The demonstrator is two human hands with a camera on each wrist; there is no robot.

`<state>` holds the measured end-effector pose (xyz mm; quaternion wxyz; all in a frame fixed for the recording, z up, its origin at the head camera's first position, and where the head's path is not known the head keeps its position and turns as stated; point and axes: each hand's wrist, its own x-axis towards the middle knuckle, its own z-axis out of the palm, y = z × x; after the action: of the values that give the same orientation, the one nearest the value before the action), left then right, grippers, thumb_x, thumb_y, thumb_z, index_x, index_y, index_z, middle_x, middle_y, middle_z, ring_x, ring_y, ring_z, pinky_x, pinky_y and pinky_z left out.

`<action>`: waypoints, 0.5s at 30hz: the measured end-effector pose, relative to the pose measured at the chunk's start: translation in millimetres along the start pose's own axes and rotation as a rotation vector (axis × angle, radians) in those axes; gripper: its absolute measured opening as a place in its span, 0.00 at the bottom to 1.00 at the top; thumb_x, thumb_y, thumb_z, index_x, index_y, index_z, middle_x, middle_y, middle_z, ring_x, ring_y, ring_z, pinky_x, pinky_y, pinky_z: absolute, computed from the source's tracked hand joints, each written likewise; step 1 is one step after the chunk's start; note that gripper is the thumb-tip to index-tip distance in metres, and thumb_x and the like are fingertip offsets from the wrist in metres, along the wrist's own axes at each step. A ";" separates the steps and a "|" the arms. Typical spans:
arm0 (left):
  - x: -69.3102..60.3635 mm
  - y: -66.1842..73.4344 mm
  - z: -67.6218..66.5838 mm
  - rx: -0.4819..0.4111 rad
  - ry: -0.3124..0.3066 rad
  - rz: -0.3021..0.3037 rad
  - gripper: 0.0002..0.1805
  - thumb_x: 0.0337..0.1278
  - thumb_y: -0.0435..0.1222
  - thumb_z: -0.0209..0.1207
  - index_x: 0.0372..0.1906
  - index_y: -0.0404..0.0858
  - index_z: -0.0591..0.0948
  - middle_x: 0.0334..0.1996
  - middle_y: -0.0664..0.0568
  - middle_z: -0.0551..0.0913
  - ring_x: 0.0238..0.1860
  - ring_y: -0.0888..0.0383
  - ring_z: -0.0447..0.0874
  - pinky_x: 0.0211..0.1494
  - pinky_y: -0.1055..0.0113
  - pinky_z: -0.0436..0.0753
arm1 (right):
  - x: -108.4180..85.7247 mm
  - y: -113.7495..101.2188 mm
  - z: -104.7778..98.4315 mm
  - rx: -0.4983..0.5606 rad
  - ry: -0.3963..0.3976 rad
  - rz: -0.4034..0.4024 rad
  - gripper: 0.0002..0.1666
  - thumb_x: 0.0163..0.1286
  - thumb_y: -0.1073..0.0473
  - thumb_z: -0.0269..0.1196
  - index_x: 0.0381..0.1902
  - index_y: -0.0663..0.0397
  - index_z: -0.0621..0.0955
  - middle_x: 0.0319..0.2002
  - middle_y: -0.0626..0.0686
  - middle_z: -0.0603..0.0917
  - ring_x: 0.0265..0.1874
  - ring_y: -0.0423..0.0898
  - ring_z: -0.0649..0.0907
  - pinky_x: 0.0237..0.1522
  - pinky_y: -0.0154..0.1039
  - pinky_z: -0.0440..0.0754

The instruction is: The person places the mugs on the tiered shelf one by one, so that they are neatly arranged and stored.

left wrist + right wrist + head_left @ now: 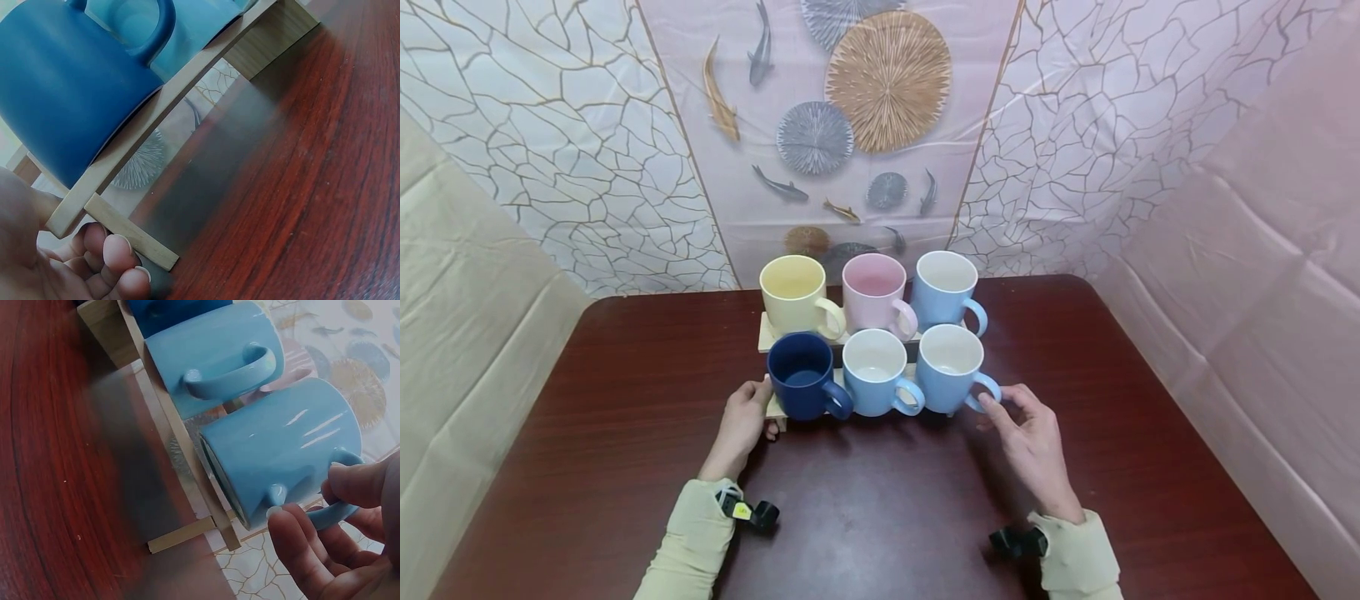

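A two-tier wooden rack [774, 407] bears mugs in two rows. On its front step are a navy mug [801, 383], a light blue mug [874, 379] in the middle and another light blue mug [950, 375] at the right. My left hand [747, 421] grips the rack's front left end, its fingers [119, 250] curled below the board beside a short leg. With thumb and fingers, my right hand [1030, 437] pinches the handle [334, 515] of the right-hand light blue mug. Whether that mug's base fully touches the board I cannot tell.
Behind, on the upper step, stand a yellow mug [793, 300], a pink mug [874, 296] and a third light blue mug [943, 292]. The rack rests on a dark red wooden table [865, 517]. Patterned cloth [880, 208] hangs at the table's far edge.
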<state>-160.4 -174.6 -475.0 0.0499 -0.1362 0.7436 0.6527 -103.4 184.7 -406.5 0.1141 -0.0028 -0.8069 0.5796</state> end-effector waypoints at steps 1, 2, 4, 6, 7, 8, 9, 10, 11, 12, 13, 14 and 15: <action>0.0 0.0 0.1 0.001 -0.001 0.000 0.22 0.74 0.49 0.46 0.41 0.31 0.72 0.18 0.48 0.75 0.14 0.58 0.73 0.21 0.67 0.78 | -0.8 -3.5 0.4 -0.002 0.000 0.003 0.08 0.68 0.64 0.64 0.41 0.65 0.82 0.36 0.59 0.79 0.30 0.58 0.85 0.35 0.43 0.86; -0.2 0.2 0.3 0.001 -0.001 0.000 0.22 0.74 0.49 0.46 0.41 0.31 0.72 0.18 0.48 0.75 0.14 0.58 0.73 0.21 0.67 0.78 | -1.5 -6.5 0.8 -0.004 0.001 0.006 0.08 0.68 0.65 0.64 0.41 0.66 0.81 0.36 0.60 0.79 0.30 0.59 0.85 0.35 0.43 0.86; -0.1 0.1 0.3 0.002 -0.002 -0.003 0.22 0.74 0.49 0.46 0.41 0.31 0.72 0.18 0.48 0.76 0.14 0.57 0.73 0.21 0.67 0.78 | -2.1 -9.4 1.8 -0.009 0.003 0.015 0.08 0.68 0.65 0.64 0.41 0.67 0.81 0.36 0.60 0.79 0.30 0.60 0.85 0.35 0.43 0.86; -0.3 0.1 0.4 0.006 -0.003 -0.005 0.22 0.74 0.49 0.46 0.41 0.31 0.72 0.18 0.48 0.76 0.14 0.57 0.73 0.21 0.67 0.78 | -2.3 -9.9 2.6 -0.014 0.003 0.021 0.08 0.68 0.65 0.64 0.40 0.67 0.81 0.36 0.60 0.80 0.30 0.60 0.85 0.35 0.43 0.86; -0.4 0.1 0.5 0.009 -0.004 -0.004 0.22 0.74 0.50 0.46 0.41 0.31 0.72 0.17 0.48 0.76 0.14 0.57 0.73 0.21 0.67 0.78 | -2.1 -9.0 2.9 -0.013 0.001 0.021 0.08 0.68 0.64 0.64 0.40 0.66 0.82 0.36 0.60 0.80 0.31 0.60 0.85 0.35 0.43 0.86; -0.3 0.0 0.4 0.010 -0.003 -0.004 0.22 0.74 0.50 0.46 0.41 0.31 0.72 0.17 0.48 0.76 0.14 0.57 0.73 0.21 0.67 0.79 | -1.7 -7.5 3.0 -0.012 0.000 0.018 0.08 0.68 0.64 0.64 0.40 0.65 0.82 0.36 0.59 0.80 0.31 0.60 0.85 0.36 0.42 0.86; -0.3 -0.2 0.3 0.011 -0.002 -0.003 0.22 0.74 0.50 0.46 0.41 0.31 0.72 0.17 0.48 0.76 0.14 0.57 0.73 0.21 0.67 0.79 | -1.3 -5.8 3.2 -0.015 -0.002 0.012 0.07 0.68 0.64 0.64 0.40 0.65 0.82 0.36 0.59 0.80 0.31 0.59 0.85 0.36 0.42 0.86; -0.3 -0.2 0.3 0.012 -0.002 -0.002 0.23 0.74 0.50 0.46 0.41 0.31 0.72 0.17 0.48 0.75 0.14 0.57 0.73 0.21 0.67 0.79 | -0.4 -2.2 3.2 -0.010 -0.004 0.009 0.08 0.68 0.64 0.64 0.40 0.65 0.82 0.36 0.59 0.80 0.30 0.59 0.85 0.35 0.41 0.86; -0.3 -0.1 0.3 0.012 -0.002 -0.002 0.23 0.74 0.50 0.46 0.41 0.31 0.72 0.17 0.48 0.75 0.14 0.57 0.73 0.21 0.67 0.78 | 0.5 2.1 3.3 -0.004 -0.004 0.006 0.08 0.68 0.64 0.64 0.40 0.65 0.82 0.37 0.59 0.80 0.30 0.58 0.85 0.35 0.41 0.86; -0.2 -0.2 0.3 0.012 -0.002 -0.002 0.23 0.74 0.50 0.46 0.41 0.31 0.72 0.18 0.48 0.75 0.14 0.57 0.73 0.21 0.67 0.78 | 1.5 7.2 3.3 0.001 -0.004 0.007 0.08 0.68 0.63 0.65 0.40 0.65 0.82 0.37 0.59 0.81 0.30 0.57 0.86 0.35 0.41 0.86; -0.1 -0.1 0.3 0.013 -0.003 -0.001 0.23 0.74 0.50 0.46 0.42 0.31 0.72 0.18 0.48 0.75 0.14 0.57 0.73 0.21 0.67 0.79 | 2.7 12.5 3.4 0.005 -0.006 0.007 0.09 0.68 0.63 0.65 0.40 0.65 0.82 0.37 0.59 0.81 0.29 0.56 0.86 0.35 0.40 0.86; -0.1 0.0 0.2 0.011 -0.003 -0.003 0.23 0.74 0.50 0.46 0.41 0.31 0.72 0.18 0.48 0.75 0.14 0.57 0.73 0.21 0.67 0.79 | 3.8 17.6 3.4 0.008 -0.007 0.008 0.10 0.68 0.62 0.65 0.41 0.65 0.82 0.37 0.58 0.81 0.29 0.55 0.86 0.35 0.39 0.86; 0.0 0.0 0.2 0.010 -0.004 -0.004 0.23 0.74 0.50 0.45 0.41 0.31 0.72 0.18 0.48 0.75 0.14 0.57 0.73 0.21 0.67 0.79 | 4.9 22.8 3.5 0.011 -0.009 0.011 0.10 0.68 0.61 0.65 0.41 0.65 0.82 0.37 0.58 0.81 0.29 0.54 0.86 0.35 0.39 0.86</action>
<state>-160.4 -174.4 -475.0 0.0534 -0.1362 0.7466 0.6490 -111.7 189.5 -428.0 0.1072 -0.0041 -0.8042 0.5847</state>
